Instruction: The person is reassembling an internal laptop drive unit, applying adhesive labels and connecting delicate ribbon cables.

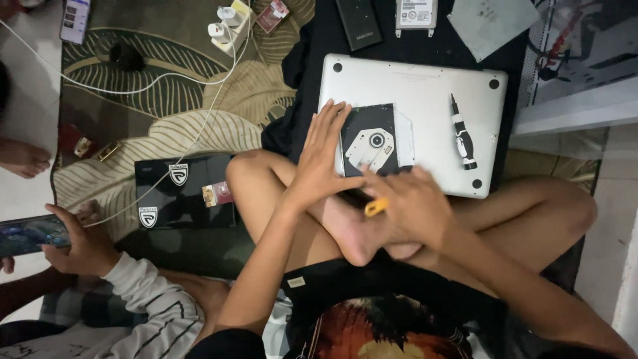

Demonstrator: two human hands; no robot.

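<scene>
I sit cross-legged with a silver laptop [425, 83] lying upside down before my knees. A slim optical drive [373, 141] with a black tray rests on its underside. My left hand [320, 159] lies flat with fingers spread, touching the drive's left edge. My right hand [407, 203] is blurred at the laptop's near edge, fingers closed around a small yellow tool [375, 207]. A black and white screwdriver [462, 136] lies on the laptop to the right of the drive.
Another person's hand [80, 242] holds a phone [30, 234] at the left. A black laptop [183, 191] lies on the patterned rug [166, 86]. White cables and chargers [226, 26], a black box [359, 23], a bare hard drive [415, 13] and a grey plate [492, 23] lie beyond.
</scene>
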